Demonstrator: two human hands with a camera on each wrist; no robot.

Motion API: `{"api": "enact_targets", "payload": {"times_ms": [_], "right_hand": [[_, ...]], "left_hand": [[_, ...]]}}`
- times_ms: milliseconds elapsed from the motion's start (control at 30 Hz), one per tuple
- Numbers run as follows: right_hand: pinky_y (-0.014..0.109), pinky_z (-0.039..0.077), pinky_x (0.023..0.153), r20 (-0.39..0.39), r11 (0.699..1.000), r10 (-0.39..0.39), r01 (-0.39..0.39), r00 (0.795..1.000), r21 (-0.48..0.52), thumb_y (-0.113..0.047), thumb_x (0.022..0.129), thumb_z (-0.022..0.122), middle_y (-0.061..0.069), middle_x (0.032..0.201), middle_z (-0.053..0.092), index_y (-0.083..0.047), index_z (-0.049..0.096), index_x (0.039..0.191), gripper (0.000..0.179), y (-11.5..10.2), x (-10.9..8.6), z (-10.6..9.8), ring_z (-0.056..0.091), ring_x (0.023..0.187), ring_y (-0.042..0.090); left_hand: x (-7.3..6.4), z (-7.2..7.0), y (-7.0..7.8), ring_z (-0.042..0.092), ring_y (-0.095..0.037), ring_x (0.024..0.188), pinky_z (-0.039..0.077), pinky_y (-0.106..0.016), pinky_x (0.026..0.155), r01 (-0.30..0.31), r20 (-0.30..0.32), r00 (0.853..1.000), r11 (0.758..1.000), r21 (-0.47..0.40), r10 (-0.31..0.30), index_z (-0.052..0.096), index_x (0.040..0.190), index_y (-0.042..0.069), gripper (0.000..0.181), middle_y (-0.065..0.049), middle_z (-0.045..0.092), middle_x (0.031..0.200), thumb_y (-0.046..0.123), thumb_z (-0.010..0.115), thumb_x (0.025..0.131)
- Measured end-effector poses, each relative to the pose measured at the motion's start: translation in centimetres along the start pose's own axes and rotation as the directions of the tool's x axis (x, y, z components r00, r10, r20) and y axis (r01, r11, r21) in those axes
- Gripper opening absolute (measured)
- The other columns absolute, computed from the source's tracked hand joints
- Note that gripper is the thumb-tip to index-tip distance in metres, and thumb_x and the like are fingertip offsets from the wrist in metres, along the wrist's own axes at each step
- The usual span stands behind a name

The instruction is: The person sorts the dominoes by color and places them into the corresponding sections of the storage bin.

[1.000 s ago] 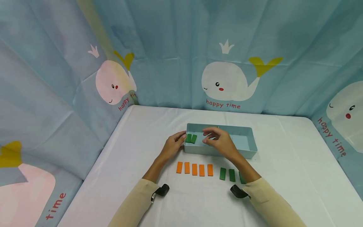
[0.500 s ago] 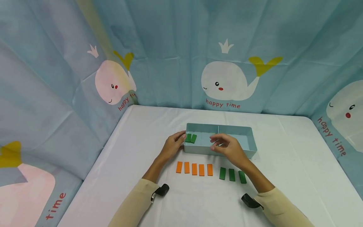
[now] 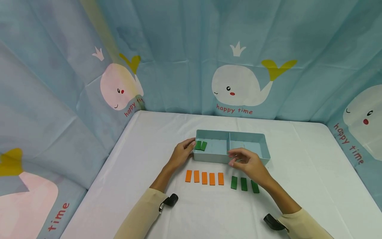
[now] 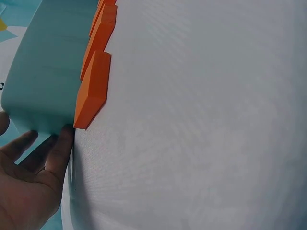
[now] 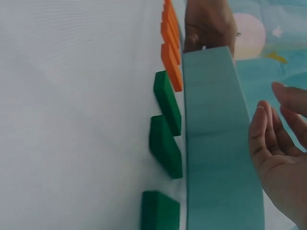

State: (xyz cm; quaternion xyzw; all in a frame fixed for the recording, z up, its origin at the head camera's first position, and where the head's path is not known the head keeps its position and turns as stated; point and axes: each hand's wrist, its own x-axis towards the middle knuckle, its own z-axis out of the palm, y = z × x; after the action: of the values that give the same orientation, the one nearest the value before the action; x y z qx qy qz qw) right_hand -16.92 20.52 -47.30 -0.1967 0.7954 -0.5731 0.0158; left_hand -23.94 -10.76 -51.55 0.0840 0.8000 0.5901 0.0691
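So there's a pale blue-green box [image 3: 213,158] sitting on the worktop [image 3: 134,149], with a divider [image 3: 229,142] splitting it into two compartments. Two green blocks [image 3: 203,146] lie in the left compartment, right up by the end wall, the second one slanted a bit.

The left hand [image 3: 180,154] is at that same end: from the left wrist view, its fingers [image 4: 60,153] are spread a little and fairly relaxed, tips resting against the outside of the end wall. The right hand [image 3: 249,162] hovers over the near rim, just right of the divider. Its fingers [image 5: 259,132] are loosely curved with a clear gap to the thumb, and I can't see anything in them.

In front of the box there's a row of five orange blocks [image 3: 204,178], pretty evenly spaced, then three more green ones [image 3: 244,184] to the right, the last one close to the right forearm.

Both sleeves [image 3: 141,212] are beige, and behind it all hangs a blue curtain [image 3: 179,39] with whale prints [image 3: 238,86] and "happy time" lettering.
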Motion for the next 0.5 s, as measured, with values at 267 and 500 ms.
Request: {"api": "enact_targets", "payload": {"times_ms": [267, 500], "right_hand": [[0.024, 0.063, 0.083, 0.003, 0.999, 0.042, -0.043, 0.999, 0.024, -0.010, 0.098, 0.078, 0.030, 0.124, 0.067, 0.004, 0.065, 0.134, 0.041, 0.9, -1.7, -0.7, 0.072, 0.097, 0.016], [0.027, 0.065, 0.082, 0.032, 0.998, 0.058, -0.059, 0.998, 0.036, -0.009, 0.100, 0.075, 0.031, 0.124, 0.065, 0.006, 0.063, 0.136, 0.041, 1.6, -2.7, -1.3, 0.073, 0.096, 0.017]], "left_hand": [[0.0, 0.1, 0.0, 0.053, -0.029, 0.145, 0.055, -0.045, 0.109, -0.006, -0.003, 1.000, 1.000, 0.009, 0.006, 0.053, 0.157, 0.012, 0.057, -0.010, 0.054, 0.159, 0.047, 0.053, 0.112], [0.0, 0.0, 0.1, 0.053, -0.028, 0.145, 0.054, -0.046, 0.111, -0.005, -0.006, 1.000, 1.000, 0.021, 0.005, 0.054, 0.156, 0.012, 0.057, -0.009, 0.055, 0.158, 0.047, 0.053, 0.111]]}}
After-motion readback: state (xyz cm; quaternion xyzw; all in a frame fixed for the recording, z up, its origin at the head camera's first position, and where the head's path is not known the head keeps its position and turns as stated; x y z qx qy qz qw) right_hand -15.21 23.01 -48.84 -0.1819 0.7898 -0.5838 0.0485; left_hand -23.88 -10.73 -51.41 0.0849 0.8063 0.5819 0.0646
